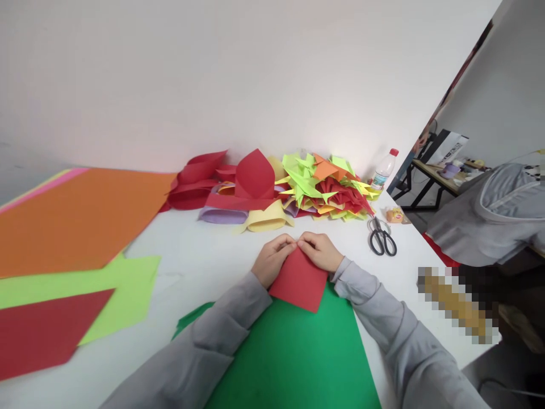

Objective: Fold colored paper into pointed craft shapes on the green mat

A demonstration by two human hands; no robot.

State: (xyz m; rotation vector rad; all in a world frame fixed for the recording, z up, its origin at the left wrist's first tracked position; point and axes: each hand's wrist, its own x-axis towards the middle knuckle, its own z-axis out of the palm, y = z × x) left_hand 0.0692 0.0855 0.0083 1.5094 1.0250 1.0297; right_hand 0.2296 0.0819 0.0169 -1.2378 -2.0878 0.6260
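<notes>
Both my hands pinch a red sheet of paper (300,281) at its far edge, over the white table. My left hand (273,258) is closed on the paper's upper left side, and my right hand (320,251) is closed on its upper right side. The thumbs nearly meet at the top. Below the red piece lies a large green sheet (293,352), partly hidden by my left sleeve. Whether the red paper is folded in two cannot be made out.
Folded red paper shapes (255,176) and green and yellow paper stars (304,176) are piled along the wall. Black-handled scissors (383,241), a wrapped snack (395,215) and a bottle (384,170) stand right. Orange sheets (85,221) lie left. A person in grey (502,210) is at far right.
</notes>
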